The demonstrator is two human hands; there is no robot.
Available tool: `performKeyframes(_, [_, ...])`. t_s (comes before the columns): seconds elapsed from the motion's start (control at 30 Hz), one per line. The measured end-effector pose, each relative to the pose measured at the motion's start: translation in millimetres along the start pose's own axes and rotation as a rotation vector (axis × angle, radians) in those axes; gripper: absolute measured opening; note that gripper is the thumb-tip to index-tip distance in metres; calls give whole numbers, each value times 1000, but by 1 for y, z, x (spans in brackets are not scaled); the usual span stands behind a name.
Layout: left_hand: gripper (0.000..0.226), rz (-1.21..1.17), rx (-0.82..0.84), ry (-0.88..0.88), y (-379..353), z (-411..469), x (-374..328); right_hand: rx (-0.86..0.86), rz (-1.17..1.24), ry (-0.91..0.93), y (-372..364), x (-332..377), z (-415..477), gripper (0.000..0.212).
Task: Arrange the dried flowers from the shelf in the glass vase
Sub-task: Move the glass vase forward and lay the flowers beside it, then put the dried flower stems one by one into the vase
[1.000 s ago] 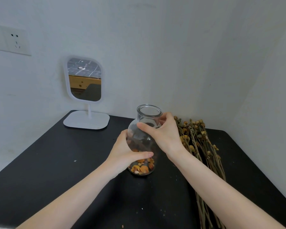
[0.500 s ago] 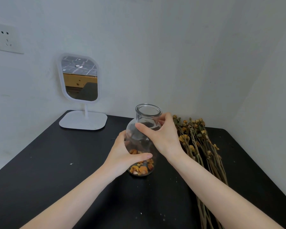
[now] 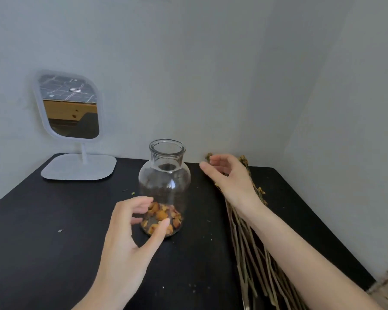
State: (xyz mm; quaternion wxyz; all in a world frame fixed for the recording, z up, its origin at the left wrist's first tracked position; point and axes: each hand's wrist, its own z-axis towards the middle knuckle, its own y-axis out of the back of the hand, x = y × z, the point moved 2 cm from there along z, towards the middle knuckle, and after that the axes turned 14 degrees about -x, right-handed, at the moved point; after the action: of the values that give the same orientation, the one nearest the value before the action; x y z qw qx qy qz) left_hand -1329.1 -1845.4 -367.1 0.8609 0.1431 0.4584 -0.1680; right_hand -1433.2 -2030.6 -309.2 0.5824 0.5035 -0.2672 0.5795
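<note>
A clear glass vase point(image 3: 166, 175) stands upright on the black shelf top point(image 3: 54, 231), with orange dried petals lying in its bottom. My left hand point(image 3: 130, 240) is open just in front of and to the left of the vase base, fingers spread, not gripping it. My right hand point(image 3: 229, 175) is open to the right of the vase, hovering over the heads of a bundle of dried flowers point(image 3: 253, 249). The bundle lies flat along the right side of the shelf, its stems running toward me under my right forearm.
A white-framed standing mirror point(image 3: 70, 108) sits at the back left on a flat white base. White walls close off the back and the right side. Small crumbs of plant matter are scattered over the black surface.
Both hands have let go of the vase. My left hand pulled back toward me and my right hand moved rightward over the dried flowers. The vase stays standing.
</note>
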Motion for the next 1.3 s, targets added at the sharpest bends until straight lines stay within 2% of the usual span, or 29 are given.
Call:
performKeyframes(0.13, [14,12,300,-91,-40,-17,-14,-123,-90,-69,49,-33,18,14])
performKeyframes(0.2, [13,22,425,-39,-69,-18,-13,-156,-172,-106,71,-53,25,10])
performKeyframes(0.27, [9,68,482,26,-101,-11,-9,-152,-274,-148,88,-71,29,9])
performKeyframes(0.37, [8,178,451,77,-145,5,7,-103,-420,-158,105,-91,32,5])
performKeyframes(0.5, [13,340,427,208,-181,16,35,-31,-557,-73,107,-101,33,4])
performKeyframes(0.63, [19,348,395,300,-197,21,49,63,-612,-46,92,-98,35,6])
performKeyframes(0.8, [23,336,328,371,-219,33,43,182,-738,-60,66,-97,41,26])
performKeyframes(0.93, [31,384,369,419,-236,40,40,233,-833,-115,52,-101,46,33])
performKeyframes(1.13, [35,482,416,448,-245,45,47,240,-805,-194,50,-106,51,26])
performKeyframes(1.3, [36,453,393,482,-246,48,45,190,-686,-150,58,-100,53,30])
